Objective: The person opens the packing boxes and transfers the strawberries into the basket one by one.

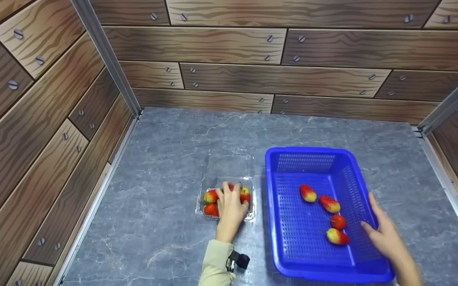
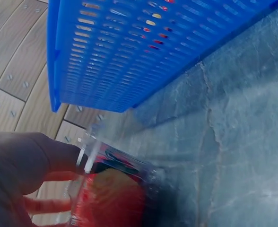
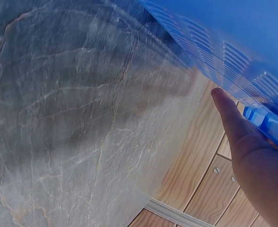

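Note:
My left hand point(image 1: 231, 206) reaches down into a clear plastic clamshell box point(image 1: 253, 214), its fingers among small red-and-yellow fruits point(image 1: 210, 196). In the left wrist view the thumb lies at the box's rim, close to a red fruit point(image 2: 113, 198); whether the fingers grip one is hidden. A blue plastic basket point(image 1: 270, 222) stands to the right of the box. On the basket's right rim rests my right hand point(image 1: 388, 238), thumb over the inside and fingers along the outer wall. Several fruits point(image 1: 329, 204) lie on the basket floor, toward its right side.
The box's clear lid point(image 1: 229, 165) lies folded back behind it. Both containers stand on a grey marble-patterned tabletop point(image 1: 153, 230). Wood-patterned walls point(image 1: 229, 75) with metal edge strips enclose the back and sides.

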Motion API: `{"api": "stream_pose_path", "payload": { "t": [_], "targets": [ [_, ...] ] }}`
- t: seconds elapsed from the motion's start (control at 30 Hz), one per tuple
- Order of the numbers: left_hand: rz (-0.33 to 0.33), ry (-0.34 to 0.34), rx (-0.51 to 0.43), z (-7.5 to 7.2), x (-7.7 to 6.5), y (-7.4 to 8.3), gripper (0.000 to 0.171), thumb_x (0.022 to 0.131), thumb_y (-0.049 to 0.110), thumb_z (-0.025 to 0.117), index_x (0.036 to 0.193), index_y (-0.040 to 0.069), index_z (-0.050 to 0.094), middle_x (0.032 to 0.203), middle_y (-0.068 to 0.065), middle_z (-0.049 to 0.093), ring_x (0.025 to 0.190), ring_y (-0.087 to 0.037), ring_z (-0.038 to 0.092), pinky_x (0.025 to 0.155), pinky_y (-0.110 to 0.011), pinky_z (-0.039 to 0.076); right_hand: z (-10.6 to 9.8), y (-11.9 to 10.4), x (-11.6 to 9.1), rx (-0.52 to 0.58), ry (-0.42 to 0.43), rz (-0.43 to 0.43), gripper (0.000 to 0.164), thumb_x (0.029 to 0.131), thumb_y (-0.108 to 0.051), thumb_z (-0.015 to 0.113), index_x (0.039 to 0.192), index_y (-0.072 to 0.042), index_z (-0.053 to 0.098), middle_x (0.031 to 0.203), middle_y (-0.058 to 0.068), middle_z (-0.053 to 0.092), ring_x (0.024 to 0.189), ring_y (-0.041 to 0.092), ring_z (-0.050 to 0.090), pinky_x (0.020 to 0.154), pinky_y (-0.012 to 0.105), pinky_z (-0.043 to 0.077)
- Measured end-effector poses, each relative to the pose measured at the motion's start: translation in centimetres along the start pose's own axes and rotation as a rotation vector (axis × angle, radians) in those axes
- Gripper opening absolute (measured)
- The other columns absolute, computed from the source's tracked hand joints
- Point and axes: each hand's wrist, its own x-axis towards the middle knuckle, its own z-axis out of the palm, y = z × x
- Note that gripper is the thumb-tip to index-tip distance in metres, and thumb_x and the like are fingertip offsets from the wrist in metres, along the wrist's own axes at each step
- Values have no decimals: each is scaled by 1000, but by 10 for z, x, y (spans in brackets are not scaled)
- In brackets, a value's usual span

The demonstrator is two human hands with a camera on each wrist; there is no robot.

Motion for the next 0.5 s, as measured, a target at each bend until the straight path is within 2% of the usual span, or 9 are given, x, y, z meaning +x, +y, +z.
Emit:
{"api": "stream_pose_path", "payload": {
  "t": [0.07,0.13,0.27,0.3,0.37,0.4,0.43,0.5],
  "targets": [
    [-23,-3,-5,2,-1,-3,45,70,10,84,112,7,68,128,-21,49,111,-42,48,75,-47,57,0,0,0,5,-3,2,89,83,19,56,157,-4,13,152,39,19,133,54,26,98,-3,15],
    [-32,-9,-14,4,-1,-5,45,70,11,84,112,6,67,132,-23,47,110,-45,49,72,-48,58,0,-1,-1,7,-3,0,88,84,19,56,157,-5,13,152,38,18,142,35,25,98,-3,15],
    [-5,2,-43,7,-2,-8,44,70,6,82,111,5,65,128,-25,47,103,-45,52,67,-48,58,0,-3,-1,5,1,-8,87,84,18,55,157,-6,14,152,38,19,142,22,23,99,-2,14],
    [2,7,-50,7,-2,-9,44,69,5,82,110,4,65,127,-25,47,102,-45,52,67,-48,58,0,-3,-1,0,2,-9,87,84,18,56,157,-5,14,152,39,20,142,23,24,99,-2,14],
    [20,22,-52,8,-2,-10,43,68,3,81,108,4,65,122,-24,48,98,-43,53,67,-47,57,1,-3,-1,-8,3,-6,87,84,17,56,157,-4,14,151,39,21,140,35,25,99,-2,14],
    [23,22,-51,9,-2,-11,42,68,2,80,107,5,65,121,-23,48,97,-42,54,67,-47,57,1,-2,-2,-12,3,-4,87,84,17,56,157,-4,14,151,39,21,139,35,25,99,-2,14],
    [22,22,-45,9,-2,-11,43,68,2,80,108,5,65,121,-23,48,98,-41,54,68,-46,57,1,-2,-2,-11,1,1,88,84,18,56,157,-4,14,151,39,21,141,30,25,99,-2,14],
    [16,14,-31,9,-2,-11,42,67,0,78,107,6,66,120,-22,49,97,-39,54,67,-46,57,1,-1,-2,-7,1,1,88,84,18,56,157,-4,13,152,39,21,140,31,25,99,-2,15]
  ]
}}
